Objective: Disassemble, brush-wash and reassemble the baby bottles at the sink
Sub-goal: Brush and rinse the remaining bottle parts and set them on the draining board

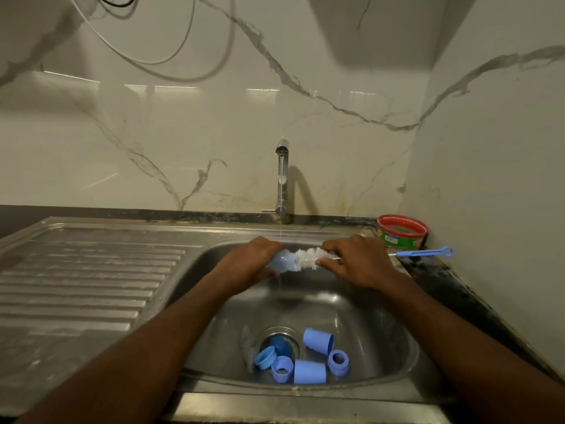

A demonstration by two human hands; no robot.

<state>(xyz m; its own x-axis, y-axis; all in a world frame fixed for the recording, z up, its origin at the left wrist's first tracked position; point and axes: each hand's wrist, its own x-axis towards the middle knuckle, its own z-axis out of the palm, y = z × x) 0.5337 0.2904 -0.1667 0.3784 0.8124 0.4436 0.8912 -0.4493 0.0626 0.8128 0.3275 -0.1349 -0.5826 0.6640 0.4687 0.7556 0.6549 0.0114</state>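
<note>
Over the back of the sink [382, 304], under the thin stream from the tap [282, 179], the left hand [250, 260] curls round a pale blue bottle [282, 262] held on its side, while just to its right the right hand [356, 260] pinches the white bristles of the bottle brush [308, 259], whose blue handle [428, 253] reaches over the sink's right rim. To do this well, I judge, line the bristles up with the bottle's mouth, push in fully and twist, keeping a firm hold on the wet plastic. Loose blue caps and rings [305, 359] wait around the drain near the sink's front edge.
</note>
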